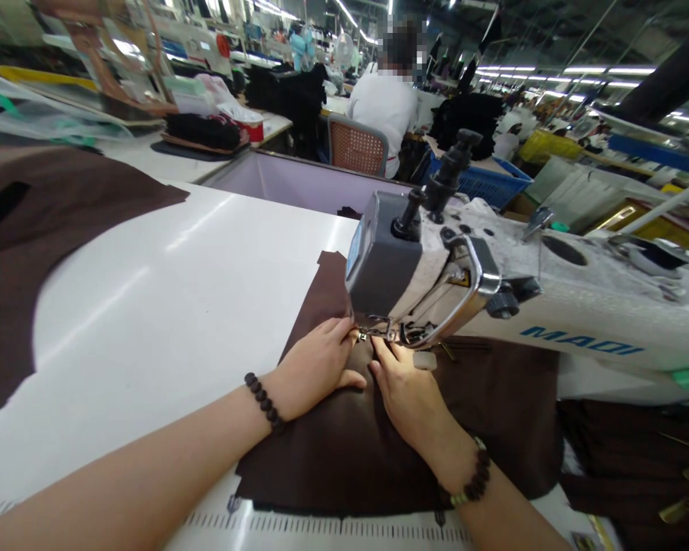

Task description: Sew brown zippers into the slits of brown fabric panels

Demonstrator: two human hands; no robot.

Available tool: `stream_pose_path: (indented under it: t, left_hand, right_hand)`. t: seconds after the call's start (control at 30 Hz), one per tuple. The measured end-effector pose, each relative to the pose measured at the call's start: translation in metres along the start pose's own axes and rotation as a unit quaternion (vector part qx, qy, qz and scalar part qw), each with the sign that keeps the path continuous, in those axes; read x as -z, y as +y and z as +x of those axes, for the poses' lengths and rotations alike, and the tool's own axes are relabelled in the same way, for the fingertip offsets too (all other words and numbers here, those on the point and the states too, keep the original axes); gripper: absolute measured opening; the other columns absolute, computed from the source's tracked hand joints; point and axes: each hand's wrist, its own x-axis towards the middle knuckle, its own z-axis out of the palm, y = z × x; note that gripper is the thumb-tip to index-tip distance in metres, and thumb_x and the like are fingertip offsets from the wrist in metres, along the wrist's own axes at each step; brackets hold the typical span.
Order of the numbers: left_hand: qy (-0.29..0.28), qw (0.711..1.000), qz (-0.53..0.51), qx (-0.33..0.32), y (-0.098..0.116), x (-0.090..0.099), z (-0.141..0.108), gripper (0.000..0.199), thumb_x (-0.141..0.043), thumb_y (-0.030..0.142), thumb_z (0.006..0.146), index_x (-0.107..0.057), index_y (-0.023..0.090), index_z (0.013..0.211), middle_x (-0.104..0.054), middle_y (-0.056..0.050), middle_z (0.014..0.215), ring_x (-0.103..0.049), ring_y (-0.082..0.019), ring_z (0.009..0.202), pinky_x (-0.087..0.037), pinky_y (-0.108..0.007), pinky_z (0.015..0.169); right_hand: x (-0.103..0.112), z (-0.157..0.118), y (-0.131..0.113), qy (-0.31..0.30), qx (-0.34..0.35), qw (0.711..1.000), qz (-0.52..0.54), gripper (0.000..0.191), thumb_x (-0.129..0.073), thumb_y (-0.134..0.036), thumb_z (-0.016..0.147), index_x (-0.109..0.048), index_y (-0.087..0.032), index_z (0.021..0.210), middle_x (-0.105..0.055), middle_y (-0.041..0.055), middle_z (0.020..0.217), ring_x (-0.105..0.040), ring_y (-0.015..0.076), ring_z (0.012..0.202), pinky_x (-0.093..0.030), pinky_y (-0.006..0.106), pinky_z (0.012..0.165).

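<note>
A dark brown fabric piece [333,467] lies under the head of a white sewing machine [551,306] with blue lettering. My left hand [321,360] rests flat on the cloth left of the needle area, fingers stretched forward and thumb apart. On the other side, my right hand [407,390] presses on the same cloth, its fingers extended towards the presser foot [389,330]. Both hands lie close to the foot, and the fingertips are partly hidden by the machine head. The cloth bunches slightly between the hands.
Another brown fabric piece [92,191] lies at the left of the white table [166,306]. Dark folded pieces with metal parts [637,467] sit at the right. Behind are a lilac-walled bin [310,180], a blue crate [482,184] and a seated person in white [382,103].
</note>
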Motion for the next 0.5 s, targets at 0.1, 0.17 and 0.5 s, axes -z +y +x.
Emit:
stream_pose_path:
  t: [0.1, 0.17, 0.5]
  left_hand:
    - [-0.011, 1.0, -0.013, 0.009, 0.0, 0.001, -0.002, 0.063, -0.064, 0.055, 0.069, -0.058, 0.003, 0.104, -0.056, -0.016, 0.108, -0.05, -0.028, 0.107, -0.04, -0.036, 0.096]
    - [-0.013, 0.999, -0.026, 0.017, 0.001, 0.002, -0.003, 0.063, -0.065, 0.054, 0.069, -0.057, 0.004, 0.107, -0.055, -0.015, 0.11, -0.05, -0.028, 0.106, -0.04, -0.036, 0.095]
    - [-0.019, 0.998, -0.048, 0.027, 0.0, 0.006, -0.004, 0.063, -0.063, 0.053, 0.072, -0.056, 0.004, 0.111, -0.053, -0.017, 0.116, -0.049, -0.029, 0.11, -0.04, -0.038, 0.097]
  right_hand:
    - [-0.001, -0.002, 0.0, -0.003, -0.005, 1.0, -0.006, 0.034, -0.043, -0.021, 0.09, -0.051, -0.017, 0.123, -0.055, 0.0114, 0.12, -0.05, 0.0262, 0.109, -0.041, 0.048, 0.094]
    - [-0.001, -0.004, 0.0, -0.003, -0.007, 1.0, 0.001, 0.035, -0.043, -0.02, 0.09, -0.05, -0.017, 0.125, -0.052, 0.0119, 0.125, -0.049, 0.026, 0.112, -0.041, 0.048, 0.095]
    - [0.015, -0.011, 0.006, 0.006, 0.017, 0.999, 0.038, 0.04, -0.039, -0.017, 0.089, -0.045, -0.015, 0.129, -0.051, 0.0107, 0.127, -0.046, 0.023, 0.118, -0.039, 0.045, 0.099]
